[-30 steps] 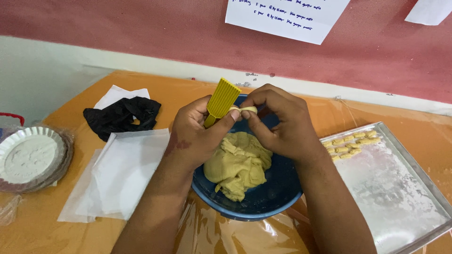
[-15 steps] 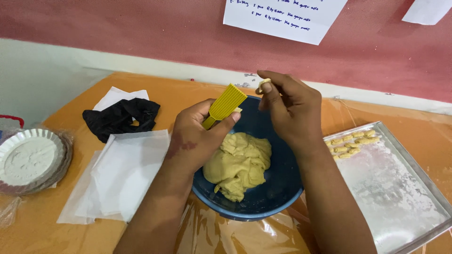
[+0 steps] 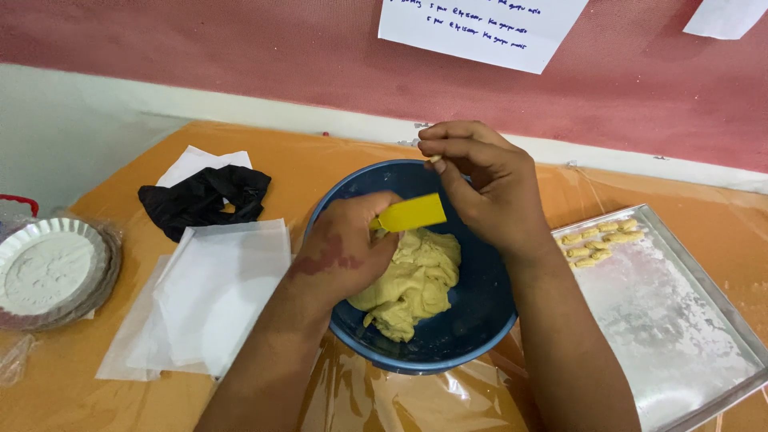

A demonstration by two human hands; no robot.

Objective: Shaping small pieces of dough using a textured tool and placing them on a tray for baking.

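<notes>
Left hand (image 3: 344, 252) grasping yellow ridged tool (image 3: 410, 214), long axis pointing right, slightly upward, over dough bowl (image 3: 480, 320)

Bowl (image 3: 480, 336): dark blue. Dough (image 3: 416, 280): pale yellow. Ridged paddle (image 3: 412, 213): bright yellow. At 9 o'clock of bowl, paper sheets (image 3: 216, 288): white; cloth (image 3: 204, 200): black. At 3 o'clock, tray (image 3: 680, 336): silver, white-dusted. Table (image 3: 320, 160): orange.
</notes>
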